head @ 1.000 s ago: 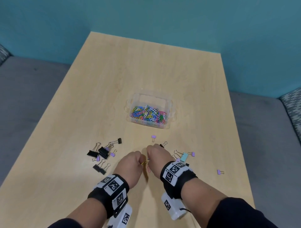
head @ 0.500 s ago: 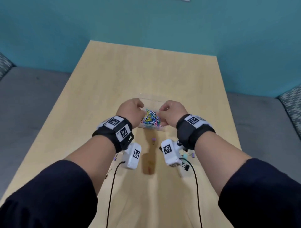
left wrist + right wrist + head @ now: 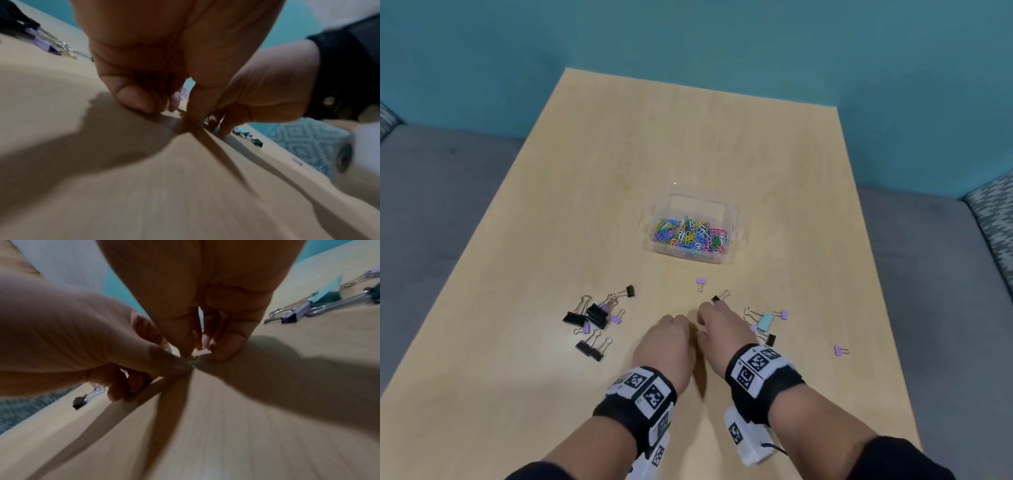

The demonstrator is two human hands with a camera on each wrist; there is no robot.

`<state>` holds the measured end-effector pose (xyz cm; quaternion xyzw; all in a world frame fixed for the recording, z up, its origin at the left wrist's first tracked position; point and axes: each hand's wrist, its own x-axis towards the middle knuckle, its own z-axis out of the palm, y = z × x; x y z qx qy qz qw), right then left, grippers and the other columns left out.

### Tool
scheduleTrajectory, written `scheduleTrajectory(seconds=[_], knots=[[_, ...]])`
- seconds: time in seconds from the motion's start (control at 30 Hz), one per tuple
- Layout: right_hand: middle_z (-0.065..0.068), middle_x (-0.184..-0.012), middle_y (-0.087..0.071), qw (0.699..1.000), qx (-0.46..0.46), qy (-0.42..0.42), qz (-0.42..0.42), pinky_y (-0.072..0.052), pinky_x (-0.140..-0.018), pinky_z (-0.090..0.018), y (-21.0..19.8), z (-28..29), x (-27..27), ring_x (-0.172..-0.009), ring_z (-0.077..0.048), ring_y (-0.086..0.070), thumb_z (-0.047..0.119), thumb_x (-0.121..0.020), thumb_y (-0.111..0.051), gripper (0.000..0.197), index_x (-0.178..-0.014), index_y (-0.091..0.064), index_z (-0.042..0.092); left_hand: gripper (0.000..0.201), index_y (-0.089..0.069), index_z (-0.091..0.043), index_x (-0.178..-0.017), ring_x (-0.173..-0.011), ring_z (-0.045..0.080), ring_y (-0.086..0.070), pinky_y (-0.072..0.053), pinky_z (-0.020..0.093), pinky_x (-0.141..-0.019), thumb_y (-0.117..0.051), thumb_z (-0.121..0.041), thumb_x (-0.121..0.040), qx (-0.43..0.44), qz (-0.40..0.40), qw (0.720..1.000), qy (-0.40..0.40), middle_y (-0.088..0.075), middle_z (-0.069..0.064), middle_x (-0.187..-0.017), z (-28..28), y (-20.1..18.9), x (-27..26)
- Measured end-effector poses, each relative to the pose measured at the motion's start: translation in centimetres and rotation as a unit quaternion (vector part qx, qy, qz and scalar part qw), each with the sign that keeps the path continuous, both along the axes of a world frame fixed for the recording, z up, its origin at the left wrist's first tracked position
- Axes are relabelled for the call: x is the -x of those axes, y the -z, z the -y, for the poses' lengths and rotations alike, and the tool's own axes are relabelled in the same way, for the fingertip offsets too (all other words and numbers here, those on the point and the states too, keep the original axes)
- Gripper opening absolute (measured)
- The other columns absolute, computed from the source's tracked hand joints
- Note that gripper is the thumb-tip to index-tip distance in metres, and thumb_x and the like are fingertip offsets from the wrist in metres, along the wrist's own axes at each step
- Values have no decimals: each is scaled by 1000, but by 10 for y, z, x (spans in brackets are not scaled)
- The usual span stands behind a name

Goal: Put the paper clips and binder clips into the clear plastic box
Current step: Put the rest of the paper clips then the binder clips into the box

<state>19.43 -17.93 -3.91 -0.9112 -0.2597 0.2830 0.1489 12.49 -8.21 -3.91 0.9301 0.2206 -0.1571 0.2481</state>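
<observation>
The clear plastic box (image 3: pixel 725 205) stands mid-table with several coloured paper clips (image 3: pixel 690 233) inside. Both hands are down on the table in front of it, knuckles up and fingertips together. My left hand (image 3: pixel 683 327) pinches a small yellowish paper clip (image 3: pixel 182 111) between thumb and fingertip against the wood. My right hand (image 3: pixel 707 320) meets it from the right, and its thumb and fingertip close on a paper clip (image 3: pixel 192 357). Black and purple binder clips (image 3: pixel 595 317) lie left of the hands. A mint one with others (image 3: pixel 765 321) lies to the right.
A purple binder clip (image 3: pixel 701 282) and a small black one (image 3: pixel 719 296) lie between the hands and the box. Another purple clip (image 3: pixel 840 350) sits alone near the table's right edge. A grey sofa surrounds the wooden table (image 3: pixel 688 137), and a teal wall is behind.
Half a second ago both hands were over the box. They have come back toward me, down to the table front where they pinched clips a second ago.
</observation>
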Motion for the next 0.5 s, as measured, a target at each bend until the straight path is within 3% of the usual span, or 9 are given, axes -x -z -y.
scheduleTrajectory(seconds=[0.07,0.17,0.23,0.33,0.5], knots=[[-6,-97,-46,1000,13,-8,5,-46,-70,-39,0,-5,3,-80,-26,-48,6,-84,-45,10,-86,-45,16,15,-52,-17,-96,-89,24,-57,-36,28,-65,-41,-12,-88,-1,1,1000,12,-54,5,-100,1,1,0],[-6,-95,-42,999,32,-7,1,-42,-69,-37,-1,-9,5,-84,-26,-45,3,-83,-41,13,-81,-42,16,17,-51,-17,-89,-89,25,-56,-35,27,-66,-39,-6,-85,1,-1,1000,23,-53,6,-99,-1,-3,1],[-8,-100,-44,999,44,-12,-1,-39,-69,-35,-2,-10,6,-90,-27,-46,3,-84,-42,13,-83,-43,16,18,-49,-19,-86,-90,25,-54,-34,27,-67,-38,-4,-84,0,-4,999,32,-52,6,-99,-1,-5,3],[-9,-106,-47,999,41,-33,-3,-41,-76,-36,0,-9,10,-96,-29,-47,4,-84,-44,14,-90,-50,15,22,-52,-17,-92,-92,23,-52,-33,25,-70,-40,-2,-82,-6,-9,999,53,-51,5,-102,1,-4,7],[-7,-92,-50,997,19,-75,-3,-39,-70,-34,5,-6,13,-82,-25,-46,6,-84,-44,12,-85,-43,18,23,-51,-15,-102,-91,22,-54,-33,25,-68,-41,-4,-84,-17,-11,996,82,-55,5,-103,2,-1,12]])
